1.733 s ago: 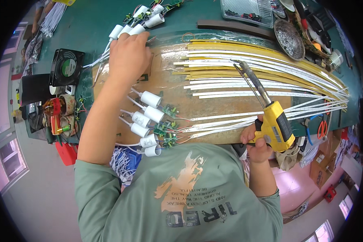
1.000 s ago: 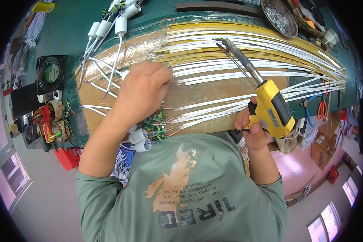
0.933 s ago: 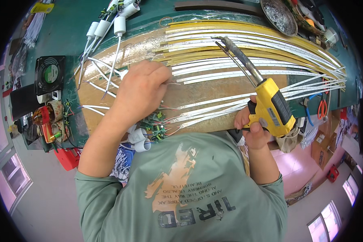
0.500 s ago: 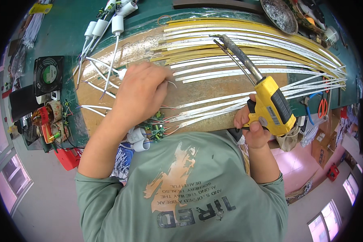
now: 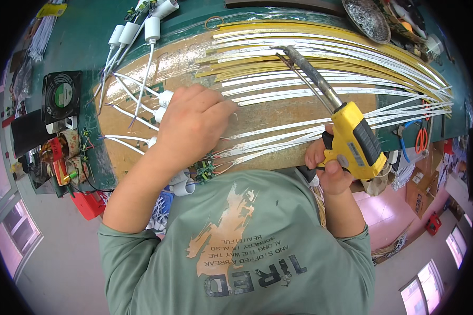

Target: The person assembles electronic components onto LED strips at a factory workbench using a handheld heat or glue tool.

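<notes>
My right hand (image 5: 329,167) is wrapped round the handle of a yellow-and-black soldering gun (image 5: 356,139). Its dark metal barrel points up and to the left over a fan of white LED strips (image 5: 299,95). My left hand (image 5: 197,118) is closed, knuckles up, at the left ends of the strips; its fingertips and whatever they pinch are hidden. A thin wire end shows by its fingers. White lamp caps (image 5: 165,98) with white cables lie against its left side. Below the wrist, small green circuit boards (image 5: 205,169) join red wires to the nearer strips.
Yellow strips (image 5: 231,67) lie among the white ones on a brown board (image 5: 268,110). A black fan (image 5: 62,96) stands at the left, and more lamp caps (image 5: 152,29) lie at the far left. Blue-handled pliers (image 5: 403,142) and a dark metal dish (image 5: 367,21) are at the right.
My left hand has shifted right across the board, uncovering lamp caps to its left. The soldering gun in my right hand has barely moved.
</notes>
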The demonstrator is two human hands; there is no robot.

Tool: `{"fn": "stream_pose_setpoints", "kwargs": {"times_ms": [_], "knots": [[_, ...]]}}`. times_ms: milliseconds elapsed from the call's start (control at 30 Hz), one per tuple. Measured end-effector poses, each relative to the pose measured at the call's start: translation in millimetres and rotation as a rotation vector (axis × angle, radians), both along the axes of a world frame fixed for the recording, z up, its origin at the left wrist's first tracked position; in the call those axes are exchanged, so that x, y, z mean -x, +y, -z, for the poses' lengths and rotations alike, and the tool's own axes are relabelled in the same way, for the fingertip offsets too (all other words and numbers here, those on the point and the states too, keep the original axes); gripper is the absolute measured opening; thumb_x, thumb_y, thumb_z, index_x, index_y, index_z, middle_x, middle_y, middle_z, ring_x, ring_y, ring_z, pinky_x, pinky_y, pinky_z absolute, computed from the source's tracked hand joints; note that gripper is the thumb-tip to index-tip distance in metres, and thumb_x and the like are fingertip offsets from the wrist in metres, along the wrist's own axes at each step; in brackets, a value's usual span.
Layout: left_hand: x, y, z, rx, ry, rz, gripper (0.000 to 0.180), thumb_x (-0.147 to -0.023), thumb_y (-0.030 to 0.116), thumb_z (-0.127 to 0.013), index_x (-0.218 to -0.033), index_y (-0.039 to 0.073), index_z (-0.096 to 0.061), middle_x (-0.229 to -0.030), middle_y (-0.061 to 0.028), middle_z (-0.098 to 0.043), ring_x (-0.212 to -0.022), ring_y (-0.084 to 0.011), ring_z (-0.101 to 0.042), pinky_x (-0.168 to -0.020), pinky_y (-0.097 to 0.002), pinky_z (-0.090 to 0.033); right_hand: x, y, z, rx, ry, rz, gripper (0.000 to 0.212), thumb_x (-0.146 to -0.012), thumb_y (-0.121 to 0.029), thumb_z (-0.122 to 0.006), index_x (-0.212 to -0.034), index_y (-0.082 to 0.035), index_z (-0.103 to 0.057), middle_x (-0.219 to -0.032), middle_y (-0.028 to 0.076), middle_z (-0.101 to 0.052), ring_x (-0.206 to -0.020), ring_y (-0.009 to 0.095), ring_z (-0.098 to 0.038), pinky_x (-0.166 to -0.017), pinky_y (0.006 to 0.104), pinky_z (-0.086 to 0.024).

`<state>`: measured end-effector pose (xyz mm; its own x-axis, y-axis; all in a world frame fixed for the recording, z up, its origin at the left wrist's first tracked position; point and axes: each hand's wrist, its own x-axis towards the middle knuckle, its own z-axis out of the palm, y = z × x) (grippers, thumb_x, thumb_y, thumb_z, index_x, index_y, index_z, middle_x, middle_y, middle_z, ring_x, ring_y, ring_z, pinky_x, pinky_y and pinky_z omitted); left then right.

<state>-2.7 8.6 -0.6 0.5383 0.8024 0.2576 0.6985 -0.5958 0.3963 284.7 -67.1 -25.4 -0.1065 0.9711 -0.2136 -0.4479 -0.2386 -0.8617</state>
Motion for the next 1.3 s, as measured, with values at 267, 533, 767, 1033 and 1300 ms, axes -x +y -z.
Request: {"fn": "stream_pose_setpoints", "kwargs": {"times_ms": [267, 533, 767, 1033, 1300], "knots": [[-1.8, 2.4, -0.2, -0.034, 0.046, -0.012, 0.019, -0.07, 0.009, -0.067, -0.088, 0.012, -0.068, -0.083, -0.0009, -0.06, -0.08, -0.0217, -0.057, -0.073, -0.036, -0.043, -7.0, -23.7, -1.8, -0.138, -0.096, -0.292, 0.039, -0.087, -0.024, -0.075, -0.115, -0.005, -0.057, -0.086, 0.006, -0.058, -0.076, 0.015, -0.056, -0.064, 0.0307, -0.047], [-0.6, 4.1, 1.8, -0.021, -0.018, 0.045, 0.02, -0.072, 0.007, -0.065, -0.092, 0.008, -0.067, -0.091, -0.0045, -0.064, -0.087, -0.0236, -0.059, -0.078, -0.0354, -0.045, -17.5, -50.3, 9.7, -0.125, -0.413, -0.32, 0.021, -0.084, -0.024, -0.072, -0.083, -0.007, -0.06, -0.074, 0.006, -0.059, -0.064, 0.022, -0.057, -0.059, 0.0328, -0.045], [-0.6, 2.1, 3.1, 0.025, 0.017, 0.025, 0.02, -0.074, 0.008, -0.064, -0.094, 0.008, -0.068, -0.094, -0.0049, -0.064, -0.091, -0.0247, -0.059, -0.081, -0.0369, -0.045, -14.6, -52.2, 13.2, -0.066, -0.384, -0.316, 0.02, -0.083, -0.021, -0.072, -0.09, -0.004, -0.062, -0.077, 0.006, -0.06, -0.068, 0.023, -0.058, -0.064, 0.0338, -0.047], [-2.9, 2.1, 1.2, 0.072, 0.036, -0.002, 0.019, -0.074, 0.01, -0.066, -0.093, 0.009, -0.069, -0.092, -0.0049, -0.064, -0.09, -0.0252, -0.059, -0.081, -0.0375, -0.044, -10.0, -51.4, 13.3, -0.068, -0.4, -0.254, 0.024, -0.085, -0.021, -0.072, -0.097, -0.003, -0.062, -0.077, 0.005, -0.061, -0.069, 0.022, -0.059, -0.065, 0.0339, -0.048], [-4.3, 3.2, -4.3, 0.072, 0.009, -0.011, 0.018, -0.076, 0.002, -0.07, -0.093, 0.008, -0.068, -0.09, -0.006, -0.064, -0.086, -0.0271, -0.06, -0.075, -0.0378, -0.046, -10.8, -52.5, 11.9, -0.063, -0.511, -0.286, 0.019, -0.086, -0.023, -0.071, -0.088, -0.006, -0.064, -0.076, 0.005, -0.062, -0.069, 0.023, -0.061, -0.062, 0.0346, -0.047]]}}
